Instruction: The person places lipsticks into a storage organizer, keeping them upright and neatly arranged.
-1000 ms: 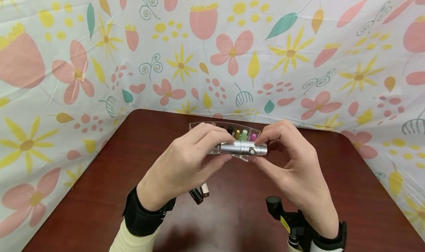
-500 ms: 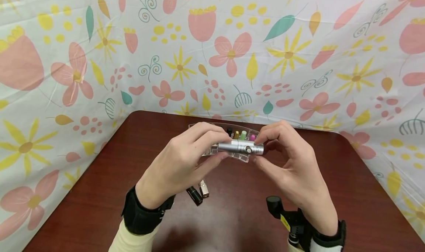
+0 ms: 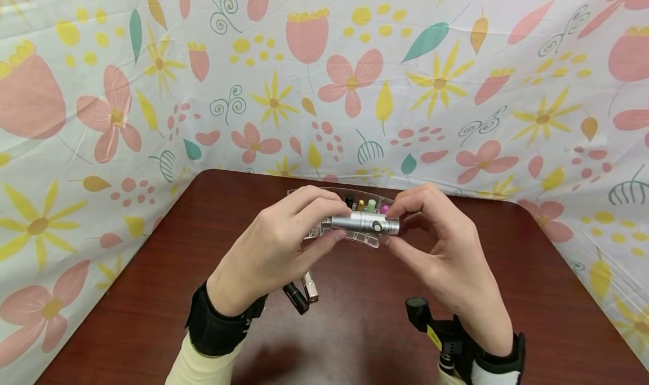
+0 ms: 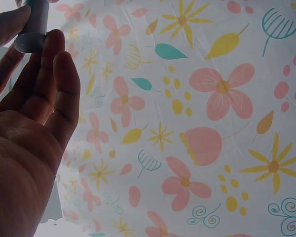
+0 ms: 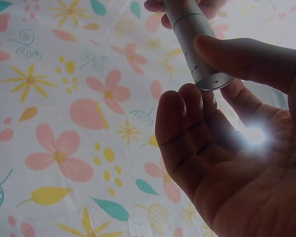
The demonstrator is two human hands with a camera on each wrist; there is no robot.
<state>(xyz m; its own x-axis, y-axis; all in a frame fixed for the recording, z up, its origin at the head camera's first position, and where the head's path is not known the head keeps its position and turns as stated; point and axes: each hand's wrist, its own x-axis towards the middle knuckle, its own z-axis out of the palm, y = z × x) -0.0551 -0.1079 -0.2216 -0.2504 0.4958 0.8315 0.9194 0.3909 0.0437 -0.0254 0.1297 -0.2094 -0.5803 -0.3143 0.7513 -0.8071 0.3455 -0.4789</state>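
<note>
A silver lipstick tube (image 3: 362, 223) with a round emblem and a seam round its body lies level between my two hands, above the table. My left hand (image 3: 284, 247) pinches its left end between thumb and fingers. At the other end, my right hand (image 3: 448, 255) grips it with the thumb below and the fingers above. In the left wrist view the flat end of the tube (image 4: 33, 29) shows at the fingertips. The right wrist view shows the thumb pressed on the side of the tube (image 5: 195, 44), close to its round base.
Behind the hands stands a clear organizer (image 3: 367, 240) holding several tubes, among them a light green one (image 3: 371, 206) and a magenta one (image 3: 385, 209). On the brown table (image 3: 355, 328), a black tube (image 3: 296, 299) and a pale metallic tube (image 3: 310, 288) lie by the left wrist. Floral cloth (image 3: 324, 92) hangs behind.
Both hands and the silver lipstick tube have shifted slightly to the left in the head view. The grip of each hand looks the same.
</note>
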